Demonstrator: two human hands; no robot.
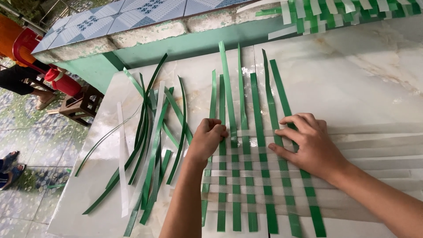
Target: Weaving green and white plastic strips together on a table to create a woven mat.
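Mid-weave, frame centre: left hand (207, 139) pinches a green strip (230, 132), right hand (308, 143) flat, fingers open, pressing the mat (260, 176); probably next, tuck it under a white strip (379, 141).

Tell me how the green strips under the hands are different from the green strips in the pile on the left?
The woven green strips lie straight and side by side; the loose pile of green strips is jumbled and curved. The woven ones cross over and under clear strips; the pile ones are not woven into anything. The left hand and right hand rest on the woven ones; nothing touches the pile. Both lie on the marble table.
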